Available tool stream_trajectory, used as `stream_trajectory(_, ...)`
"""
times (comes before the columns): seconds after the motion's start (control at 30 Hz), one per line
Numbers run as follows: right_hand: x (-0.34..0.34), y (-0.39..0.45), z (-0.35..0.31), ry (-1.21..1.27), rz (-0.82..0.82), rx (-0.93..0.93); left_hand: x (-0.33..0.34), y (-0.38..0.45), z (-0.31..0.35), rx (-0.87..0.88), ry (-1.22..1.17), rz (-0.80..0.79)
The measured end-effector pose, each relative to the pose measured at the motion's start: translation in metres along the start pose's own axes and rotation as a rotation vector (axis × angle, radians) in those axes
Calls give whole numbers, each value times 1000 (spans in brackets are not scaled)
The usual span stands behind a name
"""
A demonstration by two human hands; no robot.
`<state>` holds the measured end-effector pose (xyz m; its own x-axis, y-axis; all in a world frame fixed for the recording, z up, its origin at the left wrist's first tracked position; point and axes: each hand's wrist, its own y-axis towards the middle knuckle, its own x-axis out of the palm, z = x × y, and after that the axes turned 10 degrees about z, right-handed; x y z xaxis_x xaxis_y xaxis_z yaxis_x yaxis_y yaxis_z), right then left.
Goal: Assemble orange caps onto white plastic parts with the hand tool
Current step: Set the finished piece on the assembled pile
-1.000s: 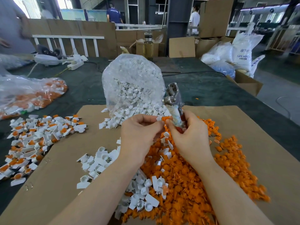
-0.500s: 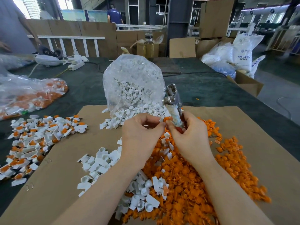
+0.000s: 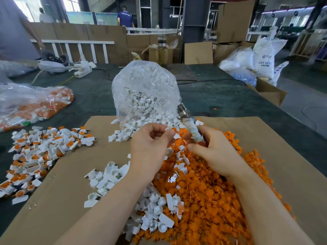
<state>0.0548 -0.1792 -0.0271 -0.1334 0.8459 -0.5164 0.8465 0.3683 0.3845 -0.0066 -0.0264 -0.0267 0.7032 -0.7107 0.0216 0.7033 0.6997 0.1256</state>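
Spreading across the brown cardboard sheet (image 3: 265, 138) nearest the camera is a heap of loose orange plastic caps (image 3: 208, 197) with small white plastic parts (image 3: 155, 214) mixed in at its left. Above it the left hand (image 3: 150, 147) pinches one white part (image 3: 168, 129) between thumb and curled fingers, while the right hand (image 3: 214, 152) grips the tape-wrapped metal hand tool (image 3: 189, 124), its head tilted up and away. Farther back stands a clear plastic bag of white parts (image 3: 145, 92), and at far left a pile of finished white-and-orange pieces (image 3: 39, 154) lies on the dark table (image 3: 221, 96)
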Motion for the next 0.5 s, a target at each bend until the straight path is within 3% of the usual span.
stream_trajectory(0.17,-11,0,2,8,-167,50,-1,4,-3,2,-62,-9)
stream_trajectory(0.5,-13,-4,-5,-8,-309,60,-3,6,-3,27,-141,-40)
